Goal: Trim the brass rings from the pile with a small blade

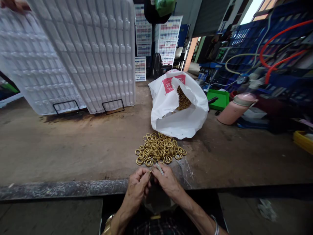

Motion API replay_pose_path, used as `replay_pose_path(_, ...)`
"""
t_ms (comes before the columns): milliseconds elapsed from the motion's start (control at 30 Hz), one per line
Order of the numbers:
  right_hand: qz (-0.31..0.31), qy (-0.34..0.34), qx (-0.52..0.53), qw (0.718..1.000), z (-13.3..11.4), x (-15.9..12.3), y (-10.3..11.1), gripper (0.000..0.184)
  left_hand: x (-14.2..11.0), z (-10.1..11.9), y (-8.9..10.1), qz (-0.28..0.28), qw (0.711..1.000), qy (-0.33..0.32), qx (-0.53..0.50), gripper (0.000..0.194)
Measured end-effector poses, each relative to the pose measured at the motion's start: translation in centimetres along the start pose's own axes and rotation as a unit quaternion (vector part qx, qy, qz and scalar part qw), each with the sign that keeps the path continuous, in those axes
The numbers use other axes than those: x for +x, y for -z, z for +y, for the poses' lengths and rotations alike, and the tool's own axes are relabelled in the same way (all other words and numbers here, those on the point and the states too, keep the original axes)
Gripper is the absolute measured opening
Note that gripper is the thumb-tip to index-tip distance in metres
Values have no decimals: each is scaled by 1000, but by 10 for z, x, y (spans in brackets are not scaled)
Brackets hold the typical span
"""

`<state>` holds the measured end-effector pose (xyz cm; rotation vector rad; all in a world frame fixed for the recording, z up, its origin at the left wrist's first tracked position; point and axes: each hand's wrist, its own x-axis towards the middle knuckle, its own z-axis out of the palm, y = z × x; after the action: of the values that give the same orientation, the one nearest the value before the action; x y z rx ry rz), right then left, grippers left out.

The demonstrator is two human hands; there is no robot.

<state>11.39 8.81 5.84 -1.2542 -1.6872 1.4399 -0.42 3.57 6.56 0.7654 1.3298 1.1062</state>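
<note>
Both hands are held close together at the workbench's front edge, a small grey tool in the right.
The thumb and fingers of the left hand (138,185) are pressed together; what is pinched there, if anything, cannot be told. By the right hand (168,182), the slim grey tool (159,168) is gripped with curled fingers. Brass-coloured rings (158,149) are heaped just beyond, near the front edge of the workbench (244,156), before the torn mouth of a white sack (179,125).
</note>
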Motion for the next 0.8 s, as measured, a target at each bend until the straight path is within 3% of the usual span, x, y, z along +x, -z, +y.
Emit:
replay_pose_path(67, 13, 9, -9, 1000, 0, 1, -1, 23, 0, -3, 1, -31, 999, 26, -37, 34)
replay_pose_path(200, -1, 12, 1, 1000, 3, 2, -1, 22, 0, -7, 1, -54, 995, 19, -84, 32)
replay_pose_path(367, 26, 41, -119, 992, 8, 0, 2, 19, -1, -8, 3, -30, 996, 2, -80, 29)
replay_pose_path(533, -43, 97, -233, 967, 9, -9, 2, 15, 1, -6, 6, -11, 999, -20, -44, 31)
replay_pose_path(800, -62, 101, -337, 934, 13, -9, 0, 15, 0, -3, 5, 11, 999, -35, 3, 35)
